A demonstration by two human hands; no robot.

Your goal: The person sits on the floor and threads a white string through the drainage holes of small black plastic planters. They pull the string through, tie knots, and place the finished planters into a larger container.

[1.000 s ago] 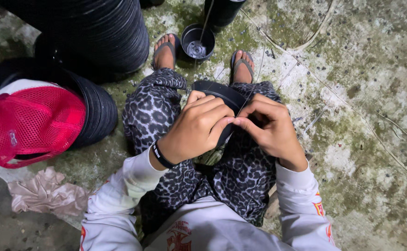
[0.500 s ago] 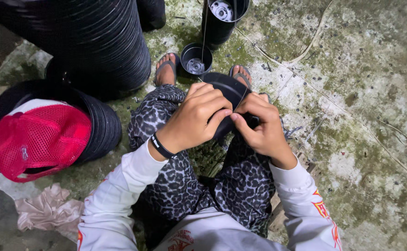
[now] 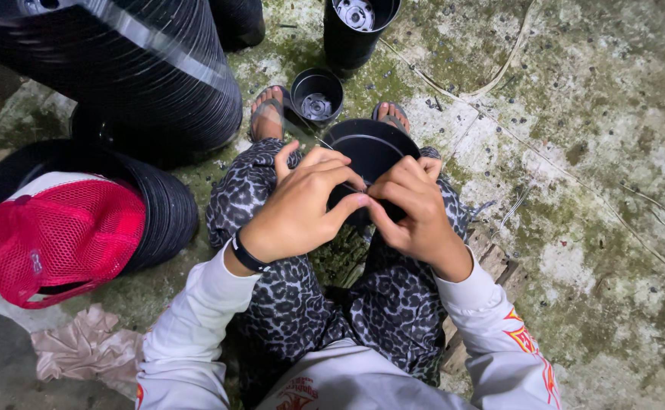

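1. Black plastic, a small round pot (image 3: 374,152), sits over my knees, held up off the floor (image 3: 613,152) between both of my hands, well in from any edge of the mossy concrete.
2. Its open mouth tilts up and away from me, toward my feet; the axis from base to rim runs forward and slightly upward, with the base end tucked under my fingers.
3. My left hand (image 3: 298,209) has its grip closed on the near rim, thumb raised and fingertips pinching at the rim's edge.
4. My right hand (image 3: 416,209) pinches the same spot from the other side, fingertips meeting the left ones; both grips are narrow. Something thin may be between them, but I cannot tell what.
5. I judge the step in hand to be fine work at the rim, perhaps threading or fastening. The next move calls for a steady pot and small, precise finger motion rather than force.
6. Just beyond the pot, between my sandalled feet, stands a smaller black pot (image 3: 317,95), and farther ahead a tall stack of pots (image 3: 355,30).
7. To my left lie long nested pot stacks (image 3: 120,83), and a red mesh cap (image 3: 59,235) rests on one.
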